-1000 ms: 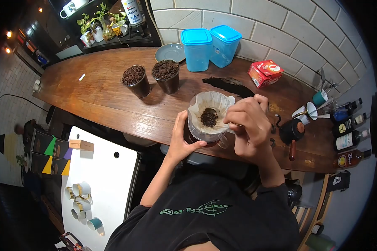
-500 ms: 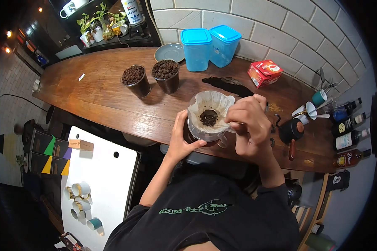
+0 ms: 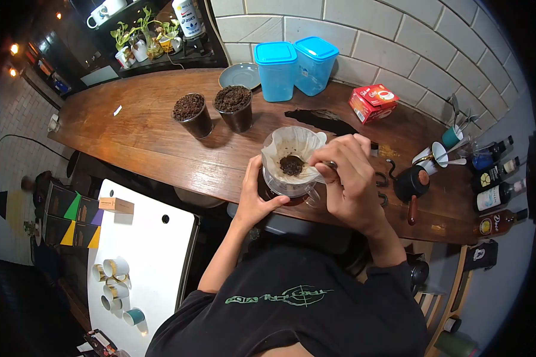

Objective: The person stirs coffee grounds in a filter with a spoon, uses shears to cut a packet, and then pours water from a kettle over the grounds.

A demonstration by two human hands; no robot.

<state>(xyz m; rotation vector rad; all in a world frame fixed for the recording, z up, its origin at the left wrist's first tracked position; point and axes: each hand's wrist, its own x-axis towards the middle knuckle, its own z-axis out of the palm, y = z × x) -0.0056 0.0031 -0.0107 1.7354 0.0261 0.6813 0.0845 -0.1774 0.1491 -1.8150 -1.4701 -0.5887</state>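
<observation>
Right hand's (image 3: 351, 178) fingers grip a metal spoon (image 3: 330, 164) in the white paper filter (image 3: 288, 143); left hand's (image 3: 253, 205) fingers clasp the clear dripper (image 3: 287, 188) near the wooden desk's (image 3: 137, 149) edge. Hard scraping could tear the paper.

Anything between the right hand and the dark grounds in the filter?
Nothing visible. The right hand, gripping a thin utensil, is by the rim of the paper filter, open above the dark grounds. The left hand is at the opposite side, out of the way.

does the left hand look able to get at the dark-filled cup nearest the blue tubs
Probably yes: only bare wood shows between the left hand and that cup, though it seems to steady the dripper.
</observation>
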